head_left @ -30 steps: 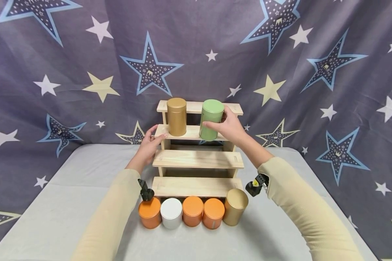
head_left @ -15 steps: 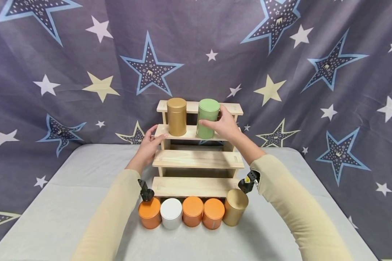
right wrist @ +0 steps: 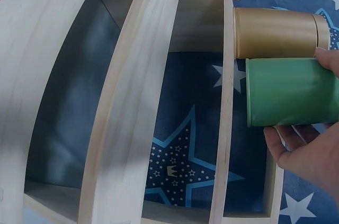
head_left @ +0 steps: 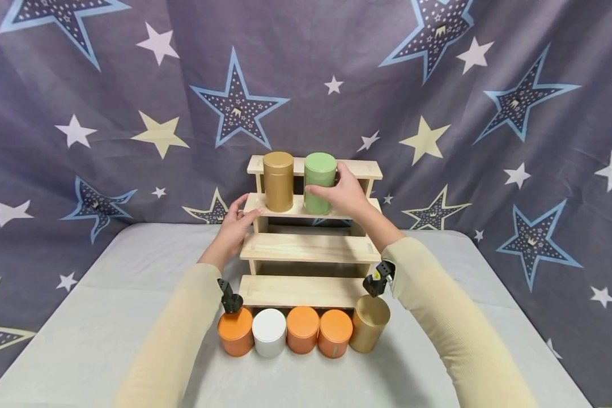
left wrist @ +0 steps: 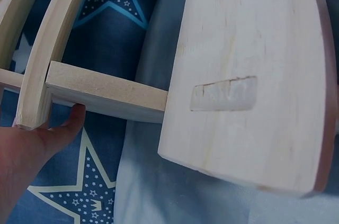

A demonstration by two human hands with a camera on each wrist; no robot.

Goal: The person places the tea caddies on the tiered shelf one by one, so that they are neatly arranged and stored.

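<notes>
My right hand [head_left: 348,194] grips a green cylindrical tin [head_left: 320,182], thumb in front and fingers on its right side. The tin is upright above the second step from the top; in the right wrist view a narrow gap shows between its base [right wrist: 248,92] and the step edge. Close to its left, a gold tin [head_left: 279,182] stands on that step. My left hand [head_left: 232,226] holds the left end of the same step of a wooden tiered shelf [head_left: 308,248], thumb on top. In the left wrist view a fingertip [left wrist: 77,114] touches the shelf frame; other fingers are hidden.
In front of the shelf, a row on the grey table [head_left: 97,328] holds an orange tin [head_left: 236,333], a white tin [head_left: 269,334], two more orange tins and a gold tin [head_left: 369,326]. A star-patterned curtain [head_left: 306,73] hangs close behind.
My right hand has carried the green tin left and slightly up, closer to the standing gold tin. My left hand stays on the shelf end.
</notes>
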